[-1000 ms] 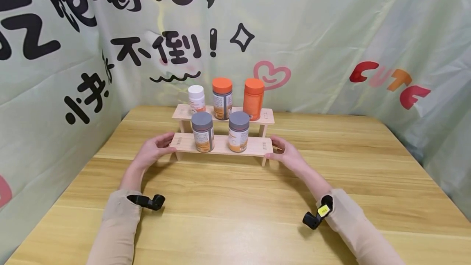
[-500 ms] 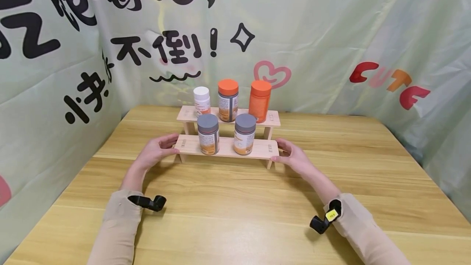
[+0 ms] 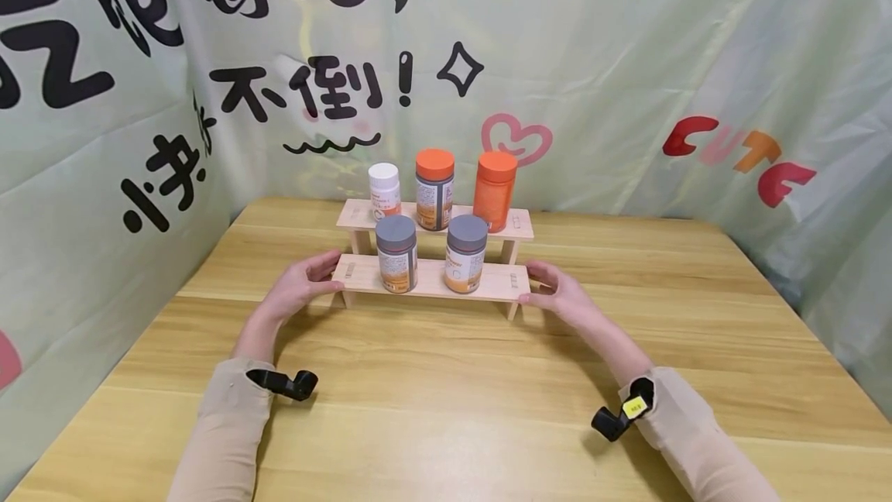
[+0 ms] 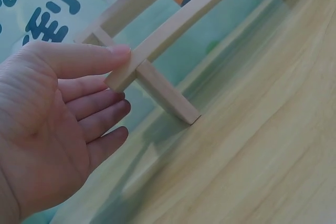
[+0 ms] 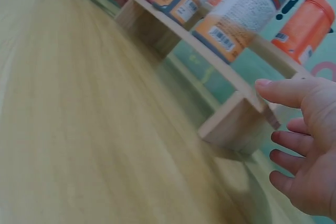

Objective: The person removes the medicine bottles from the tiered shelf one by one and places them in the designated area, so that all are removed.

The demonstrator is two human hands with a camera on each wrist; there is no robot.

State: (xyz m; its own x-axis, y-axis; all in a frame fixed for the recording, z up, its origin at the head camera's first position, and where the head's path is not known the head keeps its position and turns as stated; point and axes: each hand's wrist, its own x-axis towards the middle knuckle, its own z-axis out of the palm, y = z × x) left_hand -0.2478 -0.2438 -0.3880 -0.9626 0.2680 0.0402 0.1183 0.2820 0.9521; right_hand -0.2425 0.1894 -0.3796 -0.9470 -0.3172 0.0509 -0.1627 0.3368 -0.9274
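Observation:
A two-tier pale wooden display rack (image 3: 430,276) stands on the table. My left hand (image 3: 296,287) holds the left end of its lower board, thumb at the front edge and fingers reaching behind. At the opposite end, my right hand (image 3: 563,297) holds the board the same way; its thumb (image 5: 275,88) lies at the front edge in the right wrist view. Two grey-lidded supplement jars, one left (image 3: 397,254) and one right (image 3: 465,254), stand upright on the lower board. The upper board carries a small white bottle (image 3: 384,190), an orange-lidded jar (image 3: 434,190) and an all-orange jar (image 3: 495,190).
The wood-grain table (image 3: 432,409) extends around the rack on every side. Behind and to the left hangs a pale green cloth (image 3: 592,60) printed with black characters, a pink heart and coloured letters.
Between both hands the rack has shifted to the right and slightly toward me, jars still upright on it. Most of this came in the earlier half second; since then it has barely moved.

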